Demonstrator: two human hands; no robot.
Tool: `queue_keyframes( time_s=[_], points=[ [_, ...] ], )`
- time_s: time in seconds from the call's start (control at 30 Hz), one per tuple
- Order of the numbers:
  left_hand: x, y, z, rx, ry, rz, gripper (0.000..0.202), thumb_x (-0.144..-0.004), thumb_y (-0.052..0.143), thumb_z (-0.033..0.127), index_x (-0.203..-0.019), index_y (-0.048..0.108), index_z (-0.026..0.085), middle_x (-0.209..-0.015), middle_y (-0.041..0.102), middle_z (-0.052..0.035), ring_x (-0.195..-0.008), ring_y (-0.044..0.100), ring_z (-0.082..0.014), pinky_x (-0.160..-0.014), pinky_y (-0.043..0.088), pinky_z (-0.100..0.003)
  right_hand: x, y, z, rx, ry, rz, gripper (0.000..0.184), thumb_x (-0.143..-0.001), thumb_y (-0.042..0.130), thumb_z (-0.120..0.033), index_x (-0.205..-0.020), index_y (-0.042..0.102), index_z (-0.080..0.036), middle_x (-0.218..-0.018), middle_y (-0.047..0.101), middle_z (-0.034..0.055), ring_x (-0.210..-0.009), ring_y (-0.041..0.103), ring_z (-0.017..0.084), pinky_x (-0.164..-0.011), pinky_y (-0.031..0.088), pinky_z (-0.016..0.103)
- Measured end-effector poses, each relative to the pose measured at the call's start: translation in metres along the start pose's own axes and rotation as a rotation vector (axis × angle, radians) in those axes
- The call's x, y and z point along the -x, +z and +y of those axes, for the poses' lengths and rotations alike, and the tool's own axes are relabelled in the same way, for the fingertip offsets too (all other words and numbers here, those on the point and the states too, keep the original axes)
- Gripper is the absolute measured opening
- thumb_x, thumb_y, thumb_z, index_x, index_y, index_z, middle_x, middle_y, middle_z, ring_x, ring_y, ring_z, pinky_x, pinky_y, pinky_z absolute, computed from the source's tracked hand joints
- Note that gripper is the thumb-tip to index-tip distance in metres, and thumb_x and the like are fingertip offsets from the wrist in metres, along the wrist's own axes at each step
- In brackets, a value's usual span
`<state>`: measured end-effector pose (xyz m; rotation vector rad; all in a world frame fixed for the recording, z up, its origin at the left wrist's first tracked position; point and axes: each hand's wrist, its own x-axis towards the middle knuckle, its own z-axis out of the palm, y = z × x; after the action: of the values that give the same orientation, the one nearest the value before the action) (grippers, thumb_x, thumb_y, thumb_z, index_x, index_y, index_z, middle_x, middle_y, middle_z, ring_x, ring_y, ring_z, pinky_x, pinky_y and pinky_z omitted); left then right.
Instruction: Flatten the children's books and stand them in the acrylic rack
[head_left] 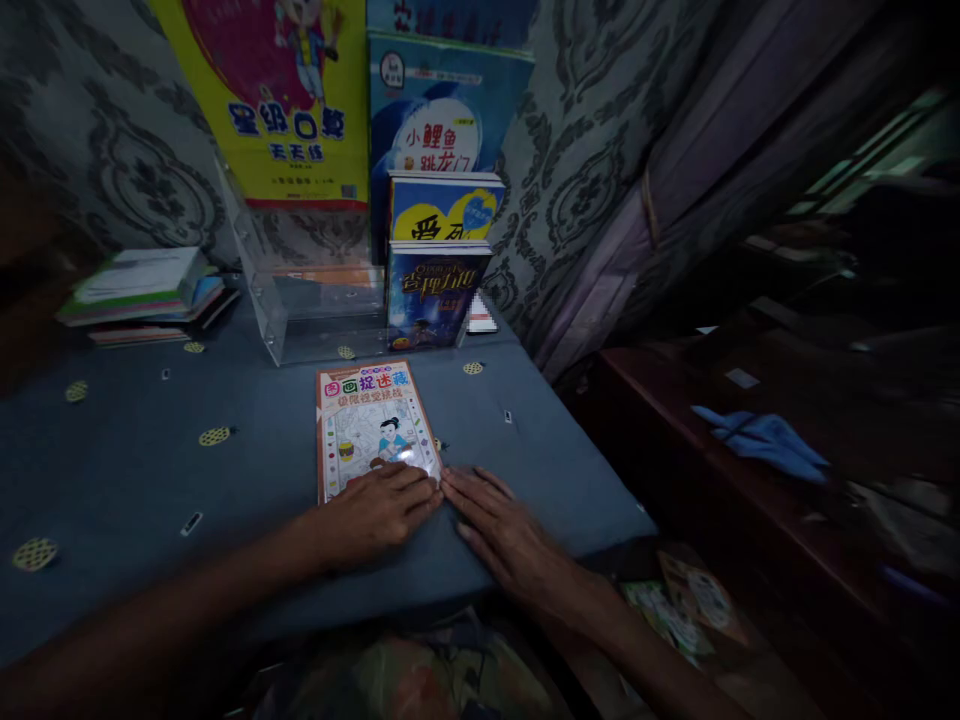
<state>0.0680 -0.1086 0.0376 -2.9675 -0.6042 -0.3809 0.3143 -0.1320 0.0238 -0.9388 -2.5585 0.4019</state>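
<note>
A thin picture book (371,425) with an orange border and coloured Chinese title letters lies face up on the cloth-covered table. My left hand (382,505) rests over its lower part, fingers laid on the cover and pointing right, hiding the bottom edge. My right hand (499,520) is by the book's lower right corner, fingers stretched out and fingertips close to the left hand's; I cannot tell whether they touch the book. Behind it stands a clear acrylic book rack (262,300), with a dark blue book (431,300) at the front of its right side.
A yellow workbook (300,160) and a blue book (450,90) stand higher in the rack. At the left lies a stack of books (142,285). A tied curtain (615,250) hangs at the right, above a dark red ledge (660,420); a blue cloth (761,440) lies beyond it.
</note>
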Motion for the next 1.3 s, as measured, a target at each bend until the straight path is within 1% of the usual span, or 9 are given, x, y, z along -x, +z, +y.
queue_keyframes(
  time_s=[0.2, 0.33, 0.43, 0.63, 0.8, 0.87, 1.0, 1.17, 1.3],
  points=[
    [0.018, -0.006, 0.018, -0.033, -0.094, -0.134, 0.039, -0.1, 0.043, 0.014, -0.138, 0.05, 0.01, -0.14, 0.058, -0.0135, -0.134, 0.048, -0.0238, -0.111, 0.035, -0.038, 0.003, 0.006, 0.003, 0.092, -0.038, 0.023, 0.057, -0.101, 0.043, -0.02, -0.155, 0.027, -0.022, -0.146, 0.054, 0.0116, -0.135, 0.05, 0.023, -0.112, 0.043, 0.054],
    [0.043, -0.007, 0.026, -0.049, -0.207, -0.187, 0.043, -0.1, 0.041, 0.014, -0.142, 0.046, 0.013, -0.144, 0.055, -0.0124, -0.138, 0.044, -0.0227, -0.113, 0.034, -0.038, 0.002, 0.006, 0.004, 0.101, -0.05, 0.025, 0.057, -0.101, 0.043, -0.021, -0.156, 0.025, -0.023, -0.146, 0.054, 0.0104, -0.135, 0.051, 0.023, -0.111, 0.045, 0.053],
    [0.065, -0.013, 0.031, -0.04, -0.26, -0.205, 0.051, -0.096, 0.044, 0.012, -0.147, 0.039, 0.01, -0.147, 0.051, -0.014, -0.139, 0.042, -0.0247, -0.114, 0.035, -0.04, 0.002, 0.006, 0.004, 0.103, -0.052, 0.029, 0.057, -0.101, 0.042, -0.021, -0.156, 0.026, -0.024, -0.146, 0.054, 0.0094, -0.135, 0.051, 0.022, -0.112, 0.044, 0.051],
    [0.107, -0.026, 0.041, -0.048, -0.337, -0.069, 0.055, -0.089, 0.045, 0.006, -0.143, 0.042, 0.008, -0.137, 0.059, -0.0171, -0.129, 0.053, -0.0262, -0.104, 0.047, -0.04, 0.003, 0.01, 0.011, 0.141, -0.09, 0.031, 0.056, -0.103, 0.04, -0.024, -0.156, 0.024, -0.024, -0.145, 0.054, 0.0101, -0.135, 0.051, 0.023, -0.11, 0.045, 0.051],
    [0.119, -0.027, 0.045, -0.058, -0.39, 0.034, 0.05, -0.091, 0.041, 0.004, -0.14, 0.046, 0.008, -0.132, 0.063, -0.0158, -0.121, 0.059, -0.0249, -0.098, 0.053, -0.039, 0.0, 0.011, 0.009, 0.169, -0.139, 0.018, 0.059, -0.101, 0.044, -0.023, -0.156, 0.023, -0.025, -0.144, 0.056, 0.0076, -0.137, 0.048, 0.022, -0.117, 0.037, 0.051],
    [0.118, -0.025, 0.045, -0.061, -0.396, 0.064, 0.046, -0.092, 0.04, 0.006, -0.137, 0.049, 0.007, -0.129, 0.065, -0.0157, -0.118, 0.061, -0.0248, -0.097, 0.054, -0.039, -0.006, 0.01, 0.002, 0.167, -0.181, -0.024, 0.061, -0.101, 0.044, -0.022, -0.157, 0.02, -0.024, -0.146, 0.054, 0.0072, -0.138, 0.047, 0.021, -0.119, 0.035, 0.049],
    [0.116, -0.021, 0.046, -0.038, -0.421, 0.116, 0.044, -0.093, 0.044, 0.009, -0.136, 0.051, 0.01, -0.124, 0.067, -0.0148, -0.116, 0.062, -0.0236, -0.098, 0.054, -0.04, -0.028, 0.01, -0.02, 0.119, -0.267, -0.201, 0.061, -0.101, 0.045, -0.023, -0.157, 0.02, -0.021, -0.153, 0.045, 0.0082, -0.143, 0.039, 0.02, -0.12, 0.033, 0.045],
    [0.116, -0.018, 0.047, -0.038, -0.436, 0.138, 0.043, -0.093, 0.043, 0.009, -0.135, 0.053, 0.01, -0.125, 0.067, -0.0149, -0.118, 0.062, -0.0235, -0.097, 0.054, -0.04, -0.064, 0.009, -0.044, -0.014, -0.259, -0.367, 0.068, -0.099, 0.052, -0.028, -0.158, 0.018, -0.02, -0.162, 0.026, 0.0083, -0.15, 0.021, 0.02, -0.124, 0.024, 0.041],
    [0.113, -0.022, 0.047, -0.061, -0.431, 0.14, 0.038, -0.093, 0.044, 0.01, -0.129, 0.057, 0.008, -0.121, 0.069, -0.0139, -0.114, 0.063, -0.0236, -0.097, 0.054, -0.039, -0.094, 0.007, -0.053, -0.113, -0.229, -0.496, 0.067, -0.098, 0.054, -0.033, -0.156, 0.025, -0.014, -0.161, 0.029, 0.0124, -0.15, 0.021, 0.022, -0.126, 0.017, 0.043]
  ],
)
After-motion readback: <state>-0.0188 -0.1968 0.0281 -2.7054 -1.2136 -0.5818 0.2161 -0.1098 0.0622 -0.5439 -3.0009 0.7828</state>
